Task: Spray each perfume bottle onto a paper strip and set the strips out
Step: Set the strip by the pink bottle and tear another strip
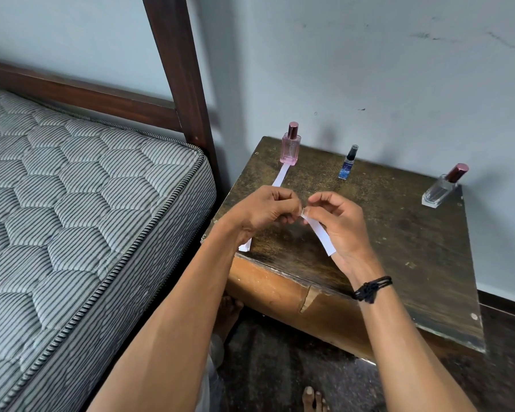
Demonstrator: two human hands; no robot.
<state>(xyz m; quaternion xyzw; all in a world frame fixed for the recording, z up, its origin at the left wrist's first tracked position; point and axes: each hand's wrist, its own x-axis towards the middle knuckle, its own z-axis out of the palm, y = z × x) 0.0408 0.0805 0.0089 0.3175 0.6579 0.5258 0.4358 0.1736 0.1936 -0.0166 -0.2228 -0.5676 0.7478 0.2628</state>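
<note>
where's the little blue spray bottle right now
In the head view, the blue spray bottle stands upright near the back edge of the wooden table, between the pink perfume bottle to its left and the clear bottle to its right.

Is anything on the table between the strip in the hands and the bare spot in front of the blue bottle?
Nothing visible. The strip, pinched by the right hand and left hand, hangs over the table; the surface up to the blue bottle is bare.
</note>
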